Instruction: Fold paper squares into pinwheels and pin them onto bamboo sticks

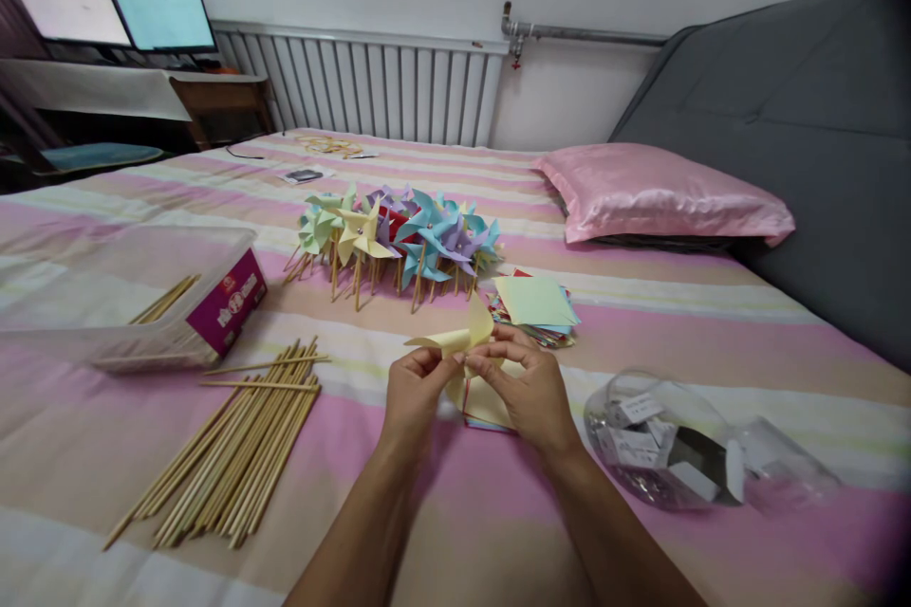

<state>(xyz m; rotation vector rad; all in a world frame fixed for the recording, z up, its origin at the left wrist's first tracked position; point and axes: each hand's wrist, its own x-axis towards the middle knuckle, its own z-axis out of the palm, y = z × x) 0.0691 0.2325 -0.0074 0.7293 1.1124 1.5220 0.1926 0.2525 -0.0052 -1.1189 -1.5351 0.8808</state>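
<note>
A bed [641,322] covered by a sheet striped in pink, cream and tan fills the view, with a pink satin pillow [661,194] laid near the grey headboard [804,123]. A white radiator [370,85] is seen along the far wall. At the left edge a clear plastic box [120,289] with a magenta label is set, a few sticks showing inside it. Just in front of it a loose bundle of bamboo sticks [242,441] is spread on the sheet. A heap of finished paper pinwheels [399,232] in green, yellow, blue and purple is piled mid-bed. A stack of coloured paper squares [537,308] lies to their right, and a clear bag of small parts [669,450] rests at the lower right.

Nearest the camera, a yellow paper sheet [462,341] is held up between both hands, above a second small paper pile [484,403] on the sheet. The left hand [413,394] is closed in a pinch on the paper's centre, and the right hand [530,384] is likewise pinched on it from the other side, one curled corner standing up between them.

The fold would probably be done best if each curled corner were brought exactly to the centre and kept pinned under a thumb, the curve left soft and uncreased, so that the vanes stay even.
</note>
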